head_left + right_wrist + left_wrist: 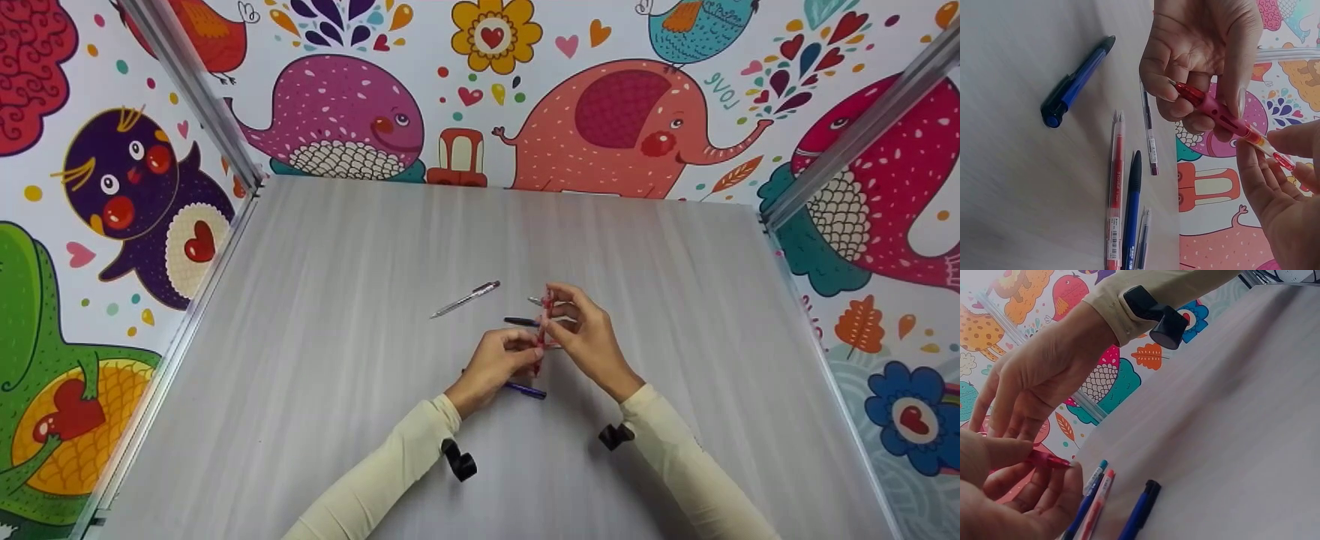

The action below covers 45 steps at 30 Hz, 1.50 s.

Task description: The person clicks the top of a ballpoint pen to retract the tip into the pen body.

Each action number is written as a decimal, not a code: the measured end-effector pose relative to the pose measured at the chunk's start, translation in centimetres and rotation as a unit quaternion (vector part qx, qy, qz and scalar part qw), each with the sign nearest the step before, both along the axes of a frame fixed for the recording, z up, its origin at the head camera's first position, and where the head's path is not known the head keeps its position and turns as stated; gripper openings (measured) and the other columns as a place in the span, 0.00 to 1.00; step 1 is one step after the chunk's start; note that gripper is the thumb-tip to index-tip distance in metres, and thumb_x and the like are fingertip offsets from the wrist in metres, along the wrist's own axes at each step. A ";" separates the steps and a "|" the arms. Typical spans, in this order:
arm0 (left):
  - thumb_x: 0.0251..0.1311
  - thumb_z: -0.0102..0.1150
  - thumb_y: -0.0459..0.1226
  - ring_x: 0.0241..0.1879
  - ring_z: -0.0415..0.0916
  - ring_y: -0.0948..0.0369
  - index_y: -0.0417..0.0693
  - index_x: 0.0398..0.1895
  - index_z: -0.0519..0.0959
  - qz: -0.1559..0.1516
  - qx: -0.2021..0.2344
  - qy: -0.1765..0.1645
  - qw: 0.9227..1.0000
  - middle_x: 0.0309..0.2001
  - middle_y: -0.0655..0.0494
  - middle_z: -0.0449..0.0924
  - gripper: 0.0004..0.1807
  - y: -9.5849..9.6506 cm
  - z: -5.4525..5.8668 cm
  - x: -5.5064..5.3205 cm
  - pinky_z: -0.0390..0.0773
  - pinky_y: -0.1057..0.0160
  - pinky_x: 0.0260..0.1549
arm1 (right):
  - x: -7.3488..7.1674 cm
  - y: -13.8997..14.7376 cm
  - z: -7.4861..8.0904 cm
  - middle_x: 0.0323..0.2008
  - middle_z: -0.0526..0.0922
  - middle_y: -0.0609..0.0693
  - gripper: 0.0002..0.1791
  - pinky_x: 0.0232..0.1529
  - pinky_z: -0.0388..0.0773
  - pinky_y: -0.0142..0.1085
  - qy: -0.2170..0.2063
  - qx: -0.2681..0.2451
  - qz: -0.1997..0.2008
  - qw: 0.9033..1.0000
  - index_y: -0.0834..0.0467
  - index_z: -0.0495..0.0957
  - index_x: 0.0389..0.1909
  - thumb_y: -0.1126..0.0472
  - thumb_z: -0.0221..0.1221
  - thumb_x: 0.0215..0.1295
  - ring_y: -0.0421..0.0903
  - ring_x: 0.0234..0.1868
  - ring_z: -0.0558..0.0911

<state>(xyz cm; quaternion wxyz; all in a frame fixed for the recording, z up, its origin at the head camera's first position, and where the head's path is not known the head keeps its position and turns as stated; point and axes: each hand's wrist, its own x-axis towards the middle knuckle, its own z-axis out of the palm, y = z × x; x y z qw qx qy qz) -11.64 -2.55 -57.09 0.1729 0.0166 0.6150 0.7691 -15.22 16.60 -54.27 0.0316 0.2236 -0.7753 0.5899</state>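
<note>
A red and pink pen (pixel 1221 115) with a clear section near one end is held up between both hands. My left hand (pixel 491 364) pinches it by the pink barrel near the pointed tip. At the opposite end, the fingers and thumb of my right hand (pixel 589 334) pinch the clear and red part. Beneath the hands lie a thick blue pen with dark ends (pixel 1075 81), a clear-barrelled red pen (pixel 1116 191), a slim blue pen (pixel 1132 211) and a short-looking clear pen (pixel 1143 239). The hands partly cover these in the head view.
Beyond the left hand, a clear pen (pixel 465 300) lies slanted on the pale wood-grain table (pixel 337 300). Walls printed with cartoon animals (pixel 600 135) and metal posts (pixel 862 135) border the table. Black wrist mounts (pixel 459 461) hang from both sleeves.
</note>
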 end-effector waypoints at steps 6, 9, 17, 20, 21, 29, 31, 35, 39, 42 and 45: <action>0.71 0.68 0.27 0.37 0.86 0.60 0.31 0.48 0.87 0.011 0.000 0.007 1.000 0.42 0.43 0.89 0.07 0.1 -0.2 0.1 0.90 0.56 0.41 | 0.1 -0.1 -0.1 0.58 0.84 0.64 0.29 0.51 0.88 0.36 0.003 0.005 -0.009 1.000 0.63 0.77 0.71 0.74 0.70 0.71 0.54 0.50 0.88; 0.70 0.68 0.26 0.37 0.86 0.60 0.31 0.48 0.87 0.016 -0.001 0.007 1.000 0.40 0.46 0.89 0.07 0.1 -0.1 0.2 0.90 0.57 0.41 | 0.1 -0.2 -0.1 0.58 0.83 0.67 0.29 0.52 0.88 0.36 0.004 0.005 -0.010 1.000 0.63 0.77 0.71 0.74 0.70 0.71 0.53 0.49 0.88; 0.71 0.68 0.27 0.38 0.87 0.59 0.31 0.48 0.88 0.015 -0.026 0.026 0.999 0.47 0.31 0.88 0.08 0.1 -0.1 0.2 0.90 0.57 0.41 | 0.2 -0.3 -0.5 0.56 0.85 0.62 0.28 0.53 0.88 0.39 0.008 0.007 -0.021 1.000 0.60 0.79 0.69 0.73 0.71 0.70 0.53 0.50 0.90; 0.71 0.69 0.27 0.37 0.87 0.60 0.33 0.47 0.89 0.017 -0.061 0.050 0.997 0.45 0.34 0.89 0.07 0.1 -0.1 0.2 0.89 0.59 0.40 | 0.3 -0.3 -0.6 0.56 0.85 0.61 0.29 0.53 0.88 0.38 0.010 0.007 -0.027 1.000 0.61 0.78 0.70 0.73 0.71 0.70 0.53 0.50 0.89; 0.71 0.69 0.28 0.37 0.87 0.61 0.34 0.47 0.89 0.018 -0.076 0.060 0.995 0.44 0.36 0.90 0.06 0.1 -0.1 0.2 0.89 0.61 0.40 | 0.3 -0.3 -0.6 0.57 0.85 0.61 0.30 0.52 0.88 0.38 0.010 0.006 -0.029 1.000 0.61 0.78 0.71 0.73 0.71 0.70 0.53 0.50 0.89; 0.69 0.70 0.28 0.35 0.87 0.62 0.34 0.45 0.89 0.028 -0.149 0.111 0.982 0.38 0.49 0.91 0.06 -0.2 -0.3 0.0 0.87 0.65 0.36 | 0.3 -0.3 -0.9 0.56 0.83 0.62 0.34 0.50 0.88 0.35 -0.003 -0.009 -0.036 0.999 0.63 0.73 0.75 0.76 0.69 0.70 0.56 0.51 0.89; 0.69 0.71 0.28 0.34 0.87 0.62 0.34 0.45 0.90 0.031 -0.159 0.121 0.979 0.37 0.50 0.91 0.05 -0.3 -0.3 0.0 0.86 0.66 0.35 | 0.3 -0.4 -0.9 0.56 0.84 0.61 0.34 0.51 0.88 0.36 -0.004 -0.009 -0.036 0.999 0.63 0.72 0.76 0.76 0.69 0.70 0.56 0.52 0.89; 0.70 0.70 0.29 0.33 0.86 0.63 0.34 0.45 0.90 0.035 -0.185 0.145 0.971 0.36 0.52 0.90 0.06 -0.7 -0.3 0.0 0.85 0.68 0.34 | 0.3 -0.3 -0.9 0.56 0.84 0.60 0.34 0.52 0.88 0.36 0.001 -0.006 -0.037 0.999 0.63 0.72 0.75 0.75 0.69 0.71 0.56 0.52 0.90; 0.70 0.70 0.28 0.34 0.84 0.65 0.36 0.46 0.91 0.045 -0.216 0.166 0.961 0.37 0.53 0.90 0.06 -1.0 -0.5 0.1 0.83 0.69 0.35 | 0.3 -0.2 -1.1 0.56 0.85 0.59 0.32 0.51 0.88 0.36 0.005 -0.002 -0.039 0.999 0.63 0.73 0.74 0.74 0.69 0.71 0.55 0.51 0.90; 0.69 0.71 0.28 0.37 0.84 0.65 0.39 0.45 0.91 0.057 -0.238 0.181 0.953 0.38 0.54 0.91 0.05 -1.2 -0.7 0.1 0.83 0.68 0.39 | 0.2 -0.2 -1.3 0.55 0.86 0.59 0.31 0.50 0.88 0.36 0.009 0.000 -0.039 0.999 0.63 0.74 0.74 0.74 0.69 0.72 0.55 0.51 0.90; 0.69 0.72 0.29 0.39 0.84 0.64 0.41 0.45 0.92 0.068 -0.252 0.189 0.947 0.39 0.55 0.91 0.05 -1.5 -0.8 0.2 0.84 0.66 0.41 | 0.2 -0.2 -1.4 0.55 0.87 0.59 0.30 0.50 0.89 0.38 0.014 -0.002 -0.036 0.999 0.64 0.74 0.73 0.74 0.69 0.71 0.55 0.50 0.90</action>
